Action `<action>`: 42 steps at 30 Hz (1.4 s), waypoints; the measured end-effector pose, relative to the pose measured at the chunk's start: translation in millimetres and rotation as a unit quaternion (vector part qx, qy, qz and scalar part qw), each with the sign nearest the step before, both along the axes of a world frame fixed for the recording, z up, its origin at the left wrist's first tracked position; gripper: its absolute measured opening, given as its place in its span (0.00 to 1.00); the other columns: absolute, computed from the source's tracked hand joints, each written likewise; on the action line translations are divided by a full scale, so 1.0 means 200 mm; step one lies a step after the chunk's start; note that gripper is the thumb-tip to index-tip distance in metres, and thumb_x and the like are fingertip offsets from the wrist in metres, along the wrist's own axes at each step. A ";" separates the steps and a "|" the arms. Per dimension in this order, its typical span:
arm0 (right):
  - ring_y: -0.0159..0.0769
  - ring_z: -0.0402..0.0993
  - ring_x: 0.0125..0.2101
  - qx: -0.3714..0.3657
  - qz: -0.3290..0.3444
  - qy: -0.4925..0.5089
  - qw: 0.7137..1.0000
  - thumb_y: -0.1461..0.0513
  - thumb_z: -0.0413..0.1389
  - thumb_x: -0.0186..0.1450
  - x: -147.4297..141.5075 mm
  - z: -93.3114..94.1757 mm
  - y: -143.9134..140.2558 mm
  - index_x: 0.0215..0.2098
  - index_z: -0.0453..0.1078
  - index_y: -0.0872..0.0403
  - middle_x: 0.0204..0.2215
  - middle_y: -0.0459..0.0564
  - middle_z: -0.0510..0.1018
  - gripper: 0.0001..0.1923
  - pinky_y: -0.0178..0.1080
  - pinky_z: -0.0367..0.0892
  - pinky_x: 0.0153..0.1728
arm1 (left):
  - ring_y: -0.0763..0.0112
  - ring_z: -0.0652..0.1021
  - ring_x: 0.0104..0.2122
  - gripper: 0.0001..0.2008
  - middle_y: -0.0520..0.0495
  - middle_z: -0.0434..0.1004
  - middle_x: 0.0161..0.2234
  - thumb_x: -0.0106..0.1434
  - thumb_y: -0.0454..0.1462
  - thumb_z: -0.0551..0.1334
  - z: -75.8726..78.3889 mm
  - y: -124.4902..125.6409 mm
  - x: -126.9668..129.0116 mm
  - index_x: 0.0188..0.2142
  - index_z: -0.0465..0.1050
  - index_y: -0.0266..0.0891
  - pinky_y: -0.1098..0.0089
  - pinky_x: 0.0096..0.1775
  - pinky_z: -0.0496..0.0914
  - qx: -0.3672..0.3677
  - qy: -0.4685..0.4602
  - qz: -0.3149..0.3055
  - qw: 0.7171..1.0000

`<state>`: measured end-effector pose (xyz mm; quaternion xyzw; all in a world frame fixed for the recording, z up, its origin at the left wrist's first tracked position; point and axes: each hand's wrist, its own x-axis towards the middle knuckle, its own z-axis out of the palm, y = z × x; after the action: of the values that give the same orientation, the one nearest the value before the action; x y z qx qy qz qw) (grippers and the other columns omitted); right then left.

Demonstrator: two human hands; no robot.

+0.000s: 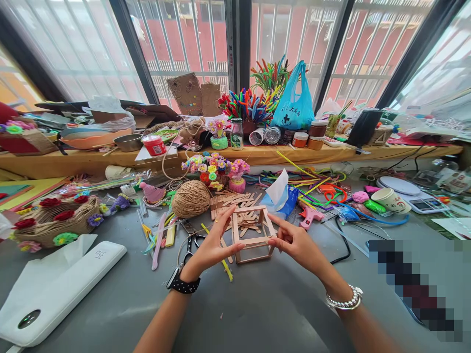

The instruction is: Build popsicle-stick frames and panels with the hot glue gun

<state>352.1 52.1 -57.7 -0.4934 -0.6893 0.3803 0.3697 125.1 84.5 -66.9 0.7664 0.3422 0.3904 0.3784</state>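
So, both hands pinch the stick frame (252, 234) at table center: left hand (211, 247) at 9 o'clock, right hand (294, 241) at 3. I'd squeeze joints evenly, keeping it square. Twine ball (191, 198) at 11, glue gun (309, 215) at 2.

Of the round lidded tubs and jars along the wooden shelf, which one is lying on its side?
The red tub left of centre, beside the metal bowl: it is tipped over, white end facing the camera. The glass jar and the brown tubs stand upright.
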 end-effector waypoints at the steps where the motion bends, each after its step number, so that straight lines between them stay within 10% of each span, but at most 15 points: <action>1: 0.30 0.60 0.19 0.001 0.000 0.000 1.000 0.53 0.53 0.57 0.00 0.00 0.00 0.56 0.56 0.53 0.18 0.40 0.64 0.30 0.33 0.57 0.21 | 0.58 0.53 0.58 0.36 0.43 0.47 0.58 0.52 0.42 0.62 0.00 0.00 0.00 0.58 0.47 0.45 0.59 0.56 0.53 -0.002 -0.005 0.002 1.000; 26: 0.29 0.64 0.18 0.033 -0.069 -0.009 0.997 0.52 0.46 0.61 0.03 0.00 0.02 0.50 0.61 0.57 0.15 0.40 0.64 0.24 0.31 0.59 0.22 | 0.58 0.48 0.58 0.35 0.45 0.43 0.59 0.54 0.41 0.61 -0.01 0.01 -0.01 0.57 0.47 0.45 0.60 0.57 0.49 -0.002 0.002 -0.018 1.000; 31: 0.37 0.69 0.29 0.124 -0.233 -0.237 0.935 0.58 0.50 0.59 0.14 -0.04 0.16 0.47 0.63 0.56 0.27 0.49 0.73 0.19 0.36 0.62 0.30 | 0.57 0.46 0.59 0.38 0.47 0.38 0.60 0.52 0.42 0.62 -0.03 0.01 -0.01 0.58 0.43 0.47 0.58 0.57 0.46 -0.013 -0.016 -0.026 0.999; 35: 0.42 0.70 0.36 0.084 -0.186 -0.400 0.893 0.59 0.56 0.55 0.15 -0.09 0.27 0.52 0.59 0.54 0.36 0.55 0.74 0.27 0.36 0.62 0.30 | 0.55 0.43 0.59 0.41 0.49 0.34 0.61 0.51 0.46 0.63 -0.05 0.01 -0.02 0.59 0.41 0.48 0.57 0.57 0.45 -0.027 -0.035 -0.037 0.998; 42: 0.37 0.71 0.32 0.132 -0.140 -0.369 0.910 0.64 0.55 0.56 0.12 -0.05 0.40 0.31 0.69 0.54 0.30 0.51 0.76 0.04 0.33 0.60 0.31 | 0.58 0.43 0.59 0.45 0.49 0.32 0.62 0.50 0.48 0.63 -0.10 0.00 -0.05 0.59 0.36 0.49 0.58 0.57 0.43 -0.061 -0.049 -0.033 0.996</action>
<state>375.7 132.9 -68.3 -0.6364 -0.7445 0.0214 0.2005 115.1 83.5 -87.5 0.7328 0.3208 0.3927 0.4537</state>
